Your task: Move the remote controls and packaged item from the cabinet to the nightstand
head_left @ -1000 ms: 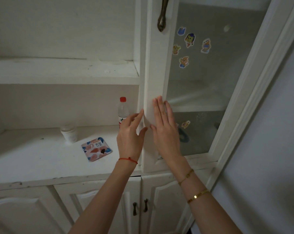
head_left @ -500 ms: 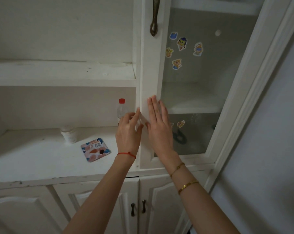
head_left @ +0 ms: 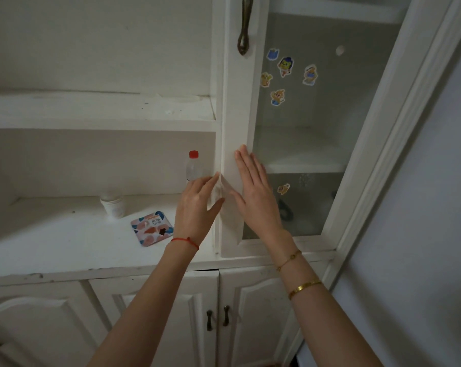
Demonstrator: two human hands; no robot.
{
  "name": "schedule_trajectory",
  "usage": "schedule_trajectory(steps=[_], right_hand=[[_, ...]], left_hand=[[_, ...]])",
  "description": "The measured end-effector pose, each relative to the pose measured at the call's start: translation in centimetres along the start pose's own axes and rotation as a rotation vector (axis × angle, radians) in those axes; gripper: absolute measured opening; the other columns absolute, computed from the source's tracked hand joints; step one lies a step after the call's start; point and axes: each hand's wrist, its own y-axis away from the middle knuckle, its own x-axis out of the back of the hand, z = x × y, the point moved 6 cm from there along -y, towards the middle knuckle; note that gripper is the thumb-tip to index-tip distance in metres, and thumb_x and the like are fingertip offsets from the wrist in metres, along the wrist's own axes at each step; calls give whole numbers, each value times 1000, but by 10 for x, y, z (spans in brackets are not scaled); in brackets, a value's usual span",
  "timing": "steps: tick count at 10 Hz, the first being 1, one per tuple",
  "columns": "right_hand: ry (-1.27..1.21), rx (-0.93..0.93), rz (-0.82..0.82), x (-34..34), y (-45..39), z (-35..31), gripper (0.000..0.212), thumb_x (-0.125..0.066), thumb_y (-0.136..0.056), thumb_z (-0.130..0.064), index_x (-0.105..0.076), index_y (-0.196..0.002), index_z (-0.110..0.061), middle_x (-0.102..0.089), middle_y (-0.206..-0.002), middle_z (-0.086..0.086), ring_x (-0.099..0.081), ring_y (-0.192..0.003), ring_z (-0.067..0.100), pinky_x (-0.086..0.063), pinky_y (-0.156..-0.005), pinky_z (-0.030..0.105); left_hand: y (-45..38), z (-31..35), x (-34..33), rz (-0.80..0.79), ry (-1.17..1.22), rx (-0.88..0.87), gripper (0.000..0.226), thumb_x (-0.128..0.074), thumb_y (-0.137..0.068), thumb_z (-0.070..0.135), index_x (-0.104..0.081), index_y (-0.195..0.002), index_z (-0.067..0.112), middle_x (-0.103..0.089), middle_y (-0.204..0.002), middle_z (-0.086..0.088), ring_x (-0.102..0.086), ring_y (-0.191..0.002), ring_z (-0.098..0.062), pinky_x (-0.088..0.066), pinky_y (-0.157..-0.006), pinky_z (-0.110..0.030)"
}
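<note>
Head view: packaged item (head_left: 152,228) lies on open cabinet shelf (head_left: 52,242), untouched; no remotes visible. Glass door (head_left: 236,128) has swung nearer shut vs 1 s ago. Right hand (head_left: 256,197) flat on door frame, fingers straight; left hand (head_left: 196,205) fingers extended at door edge. Pickup not begun.

Both hands lie flat on the glass door (head_left: 234,133) frame: left hand (head_left: 195,207) at its edge, right hand (head_left: 256,197) on its face
</note>
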Motion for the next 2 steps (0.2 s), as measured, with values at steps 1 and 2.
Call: schedule_trajectory(steps=[1,2], right_hand=[[-36,-4,-14,9,10,-4,71,-41,-97,-42,-9,-156,-17,-3,-165,-3,-2,-152,15,-7,-124,36],[-23,-77,-40,11,27,-2,72,-53,-96,-37,-18,-155,-16,-19,-162,-1,-11,-151,17,-12,-123,34]], left_hand=[[8,0,18,-26,-11,-13,55,-71,-85,26,-54,-135,13,-60,-127,-6,-52,-119,-23,-46,-102,-38],[18,-7,33,-31,-25,-8,56,-70,-85,26,-52,-136,12,-56,-133,-6,-48,-125,-25,-45,-104,-42]])
